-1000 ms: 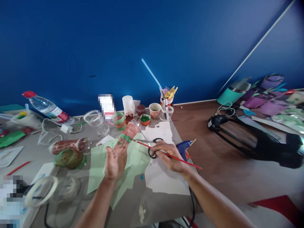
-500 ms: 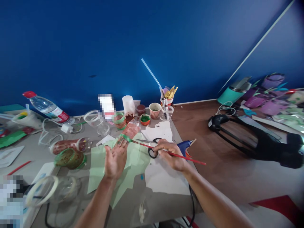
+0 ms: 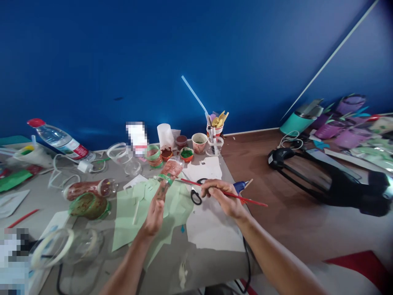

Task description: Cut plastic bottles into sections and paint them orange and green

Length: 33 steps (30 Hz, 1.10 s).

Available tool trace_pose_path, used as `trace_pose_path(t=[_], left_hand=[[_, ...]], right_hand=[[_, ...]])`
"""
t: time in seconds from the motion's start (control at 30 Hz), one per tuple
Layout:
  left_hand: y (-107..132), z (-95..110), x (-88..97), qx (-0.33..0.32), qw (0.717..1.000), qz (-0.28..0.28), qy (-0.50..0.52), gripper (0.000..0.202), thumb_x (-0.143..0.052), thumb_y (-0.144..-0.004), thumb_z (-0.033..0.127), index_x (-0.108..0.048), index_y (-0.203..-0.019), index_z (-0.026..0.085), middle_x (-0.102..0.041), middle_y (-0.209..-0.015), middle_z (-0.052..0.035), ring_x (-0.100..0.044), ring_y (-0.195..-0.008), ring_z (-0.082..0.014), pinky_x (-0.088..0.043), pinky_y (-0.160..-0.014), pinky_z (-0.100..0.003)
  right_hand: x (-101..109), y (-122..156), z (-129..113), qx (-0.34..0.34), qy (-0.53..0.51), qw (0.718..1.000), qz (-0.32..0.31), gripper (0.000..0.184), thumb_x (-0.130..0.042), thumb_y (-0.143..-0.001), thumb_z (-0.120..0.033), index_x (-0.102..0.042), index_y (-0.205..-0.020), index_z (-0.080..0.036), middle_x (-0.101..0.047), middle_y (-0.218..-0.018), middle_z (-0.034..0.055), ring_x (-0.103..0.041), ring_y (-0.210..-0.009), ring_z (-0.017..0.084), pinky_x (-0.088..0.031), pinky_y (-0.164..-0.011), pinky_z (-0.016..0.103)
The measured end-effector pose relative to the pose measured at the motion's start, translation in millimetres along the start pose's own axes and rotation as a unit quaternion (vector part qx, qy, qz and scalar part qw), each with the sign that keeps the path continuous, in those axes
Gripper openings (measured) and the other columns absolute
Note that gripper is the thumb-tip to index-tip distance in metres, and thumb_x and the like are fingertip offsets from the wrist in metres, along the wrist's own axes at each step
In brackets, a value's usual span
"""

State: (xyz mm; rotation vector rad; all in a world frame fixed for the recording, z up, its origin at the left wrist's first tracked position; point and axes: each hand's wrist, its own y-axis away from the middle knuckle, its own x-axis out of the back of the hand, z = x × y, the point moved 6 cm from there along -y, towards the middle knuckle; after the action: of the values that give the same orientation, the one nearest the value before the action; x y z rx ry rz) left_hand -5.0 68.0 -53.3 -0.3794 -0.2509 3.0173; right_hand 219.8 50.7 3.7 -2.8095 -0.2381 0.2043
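My left hand (image 3: 155, 212) holds up a cut plastic bottle (image 3: 172, 166) painted reddish-brown, with a green rim. Its fingers reach in at the green-rimmed end, seen partly through the plastic. My right hand (image 3: 223, 197) pinches a thin red paintbrush (image 3: 250, 200), whose tip points left at the bottle, close to the rim; whether it touches is unclear. Under the right hand lie black-handled scissors (image 3: 195, 198) on white paper (image 3: 211, 233). Pale green paper (image 3: 129, 217) spreads below the left hand. Behind the bottle stand small cups of green paint (image 3: 186, 154) and brown paint (image 3: 166, 153).
At left lie a painted brown bottle (image 3: 86, 190), a green-brown bottle piece (image 3: 89, 206) and a clear plastic ring piece (image 3: 61, 248). A water bottle (image 3: 61, 141) leans by the wall. A blue glue gun (image 3: 240, 187) and a black headset (image 3: 331, 180) are at right.
My left hand has turned from palm up to edge-on, rolling the bottle with it. The brush tip has risen slightly and moved right; the right hand keeps hold of it.
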Motion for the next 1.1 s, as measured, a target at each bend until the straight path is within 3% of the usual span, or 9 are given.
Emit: trace_pose_path(t=[0.3, 0.43, 0.73, 0.83, 1.1], left_hand=[[8, 2, -2.7, -0.036, 0.994, -0.06, -0.08, 0.062, -0.066, -0.079, 0.05, -0.053, -0.134, 0.026, -0.039, -0.151, -0.0075, -0.009, -0.147, -0.0294, -0.002, -0.119, -0.048], [10, -3, -3.9, -0.017, 0.997, -0.052, -0.057, 0.067, -0.072, -0.073, 0.049, -0.054, -0.132, 0.025, -0.031, -0.155, -0.0086, -0.002, -0.147, -0.0298, -0.001, -0.119, -0.048], [10, -3, -2.4, -0.048, 0.992, -0.077, -0.086, 0.067, -0.064, -0.081, 0.05, -0.046, -0.14, 0.024, -0.029, -0.156, -0.0082, -0.006, -0.147, -0.0302, -0.004, -0.119, -0.047], [11, -5, -5.7, -0.059, 0.987, -0.095, -0.113, 0.069, -0.06, -0.083, 0.052, -0.041, -0.143, 0.025, -0.021, -0.159, -0.0069, -0.003, -0.147, -0.0302, -0.004, -0.119, -0.047], [7, -3, 4.1, -0.07, 0.976, -0.09, -0.188, 0.07, -0.047, -0.088, 0.058, -0.034, -0.146, 0.022, -0.026, -0.157, -0.0098, -0.014, -0.146, -0.032, -0.008, -0.119, -0.05]], right_hand=[[13, 0, 7, 0.003, -0.055, 0.998, 0.044, 0.018, -0.056, -0.083, -0.025, -0.073, -0.086, -0.019, -0.065, -0.066, 0.0029, -0.058, -0.062, 0.016, -0.044, -0.059, 0.03], [5, 0, 5, -0.01, -0.036, 0.999, -0.006, 0.019, -0.056, -0.085, -0.026, -0.073, -0.09, -0.019, -0.068, -0.073, 0.0051, -0.06, -0.067, 0.017, -0.045, -0.061, 0.029], [10, -1, 3, 0.025, -0.03, 0.999, 0.007, 0.017, -0.057, -0.086, -0.027, -0.072, -0.087, -0.021, -0.064, -0.07, 0.0032, -0.057, -0.066, 0.017, -0.044, -0.063, 0.03], [3, -1, 0, 0.031, -0.011, 0.999, -0.015, 0.018, -0.056, -0.087, -0.027, -0.072, -0.09, -0.021, -0.065, -0.074, 0.004, -0.058, -0.07, 0.017, -0.044, -0.065, 0.031], [3, -2, -8, 0.079, 0.065, 0.992, -0.08, 0.016, -0.058, -0.086, -0.022, -0.074, -0.085, -0.021, -0.063, -0.074, 0.0047, -0.054, -0.074, 0.019, -0.041, -0.072, 0.034]])
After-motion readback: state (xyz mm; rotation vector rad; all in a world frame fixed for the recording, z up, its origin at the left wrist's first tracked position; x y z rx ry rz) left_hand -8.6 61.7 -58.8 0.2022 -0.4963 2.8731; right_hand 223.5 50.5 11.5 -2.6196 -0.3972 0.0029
